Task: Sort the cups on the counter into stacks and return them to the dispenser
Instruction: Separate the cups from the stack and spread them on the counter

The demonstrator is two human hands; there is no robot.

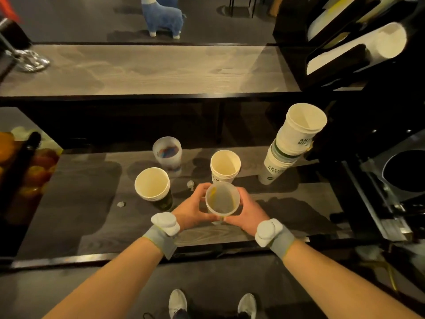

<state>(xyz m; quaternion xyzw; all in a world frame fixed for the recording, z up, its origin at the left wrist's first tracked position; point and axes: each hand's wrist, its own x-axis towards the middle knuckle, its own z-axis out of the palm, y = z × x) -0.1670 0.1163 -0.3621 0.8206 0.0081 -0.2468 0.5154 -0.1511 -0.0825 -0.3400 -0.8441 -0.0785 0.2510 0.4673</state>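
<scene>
Fingers (200, 189) of both hands wrapped around clear plastic cup (222, 199), cup between palms

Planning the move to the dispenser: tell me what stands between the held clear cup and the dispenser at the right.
Both hands hold the clear plastic cup. Toward the black cup dispenser, the short white paper cup stack stands just beyond, and the tall leaning stack of white paper cups stands farther right.
</scene>
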